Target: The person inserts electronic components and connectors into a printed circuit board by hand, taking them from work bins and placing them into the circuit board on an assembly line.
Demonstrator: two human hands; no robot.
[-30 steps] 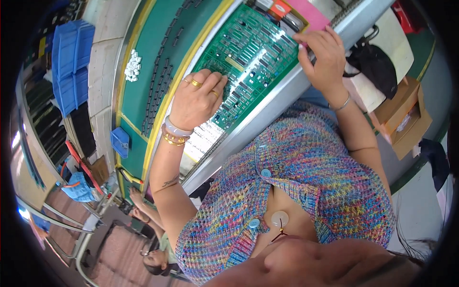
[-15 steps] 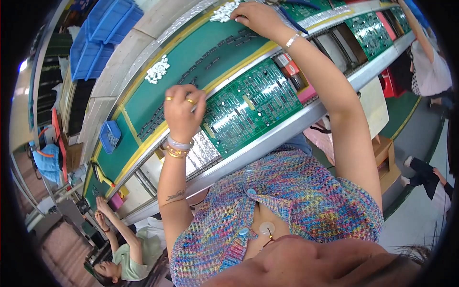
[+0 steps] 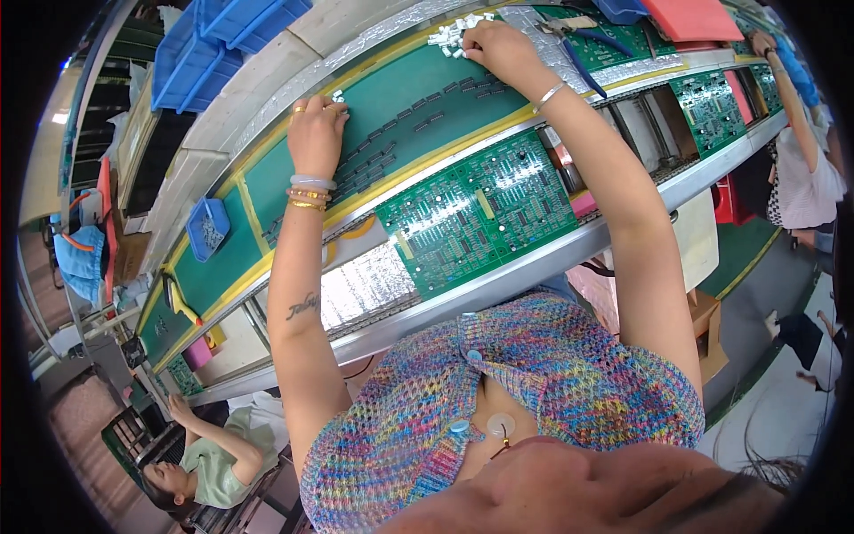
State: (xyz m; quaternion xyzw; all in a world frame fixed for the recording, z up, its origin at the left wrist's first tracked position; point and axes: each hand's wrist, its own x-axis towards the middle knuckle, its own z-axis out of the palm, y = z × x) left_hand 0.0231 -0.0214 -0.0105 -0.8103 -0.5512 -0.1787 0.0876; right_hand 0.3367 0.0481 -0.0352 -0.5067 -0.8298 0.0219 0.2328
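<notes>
My left hand (image 3: 315, 142), with bracelets at its wrist, reaches down onto the green work surface with its fingers curled together. A few small white parts (image 3: 338, 96) show just past its fingertips; the hand covers what else lies there. Farther right, my right hand (image 3: 503, 55) has its fingers pinched at the edge of a pile of small white parts (image 3: 447, 36). A white piece shows at its fingertips. Nearer me, a green circuit board (image 3: 480, 214) filled with components lies on the rail conveyor. Rows of black chips (image 3: 391, 125) lie on the green surface between my hands.
A blue bin (image 3: 207, 230) with small parts stands at the left, near a yellow-handled tool (image 3: 181, 300). Blue-handled pliers (image 3: 583, 53) lie at the far right beside another circuit board (image 3: 614, 40). Co-workers (image 3: 222, 463) sit along the line on both sides.
My left hand has moved from above the board's left corner, away from me, onto the left white parts. My right hand stays at the right-hand pile. The whole view has shifted slightly.
</notes>
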